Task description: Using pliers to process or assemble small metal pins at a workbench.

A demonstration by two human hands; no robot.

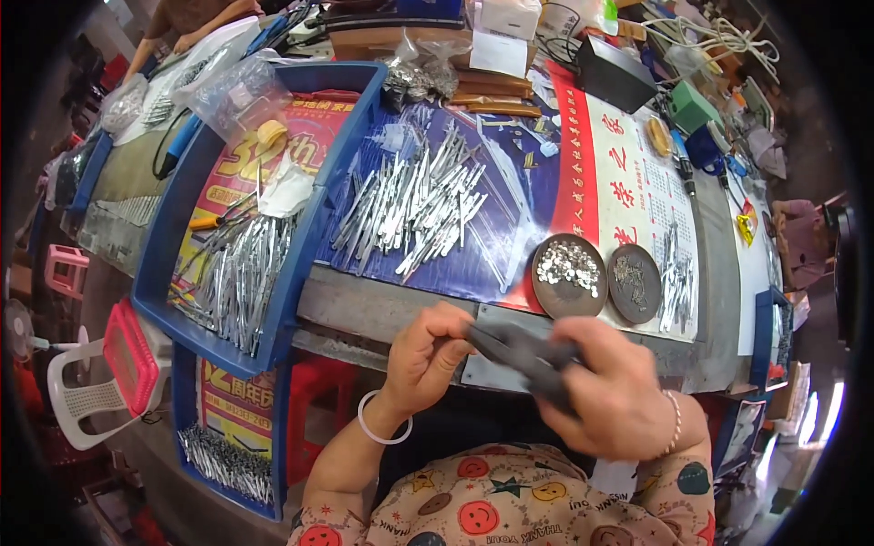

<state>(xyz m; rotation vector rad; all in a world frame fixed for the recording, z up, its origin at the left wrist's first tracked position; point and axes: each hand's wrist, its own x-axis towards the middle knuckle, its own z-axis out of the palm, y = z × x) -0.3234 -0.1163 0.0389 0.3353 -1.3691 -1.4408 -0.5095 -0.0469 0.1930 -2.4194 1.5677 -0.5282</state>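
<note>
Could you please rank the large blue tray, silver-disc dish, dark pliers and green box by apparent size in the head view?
Large blue tray
Silver-disc dish, dark pliers: unranked; pliers blurred, nearer
Green box

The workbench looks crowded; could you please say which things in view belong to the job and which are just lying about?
Likely job: blurred dark pliers (right hand), silvery metal strips, shiny discs.

Apparently lying about: green box, black box, pink stool.

Right hand [619, 396] and dark tool [521, 353] are blurring badly, no clue whether the left hand [426, 357] is pinching anything, and the top edge is cropping a co-worker [196, 16] lol.
</note>
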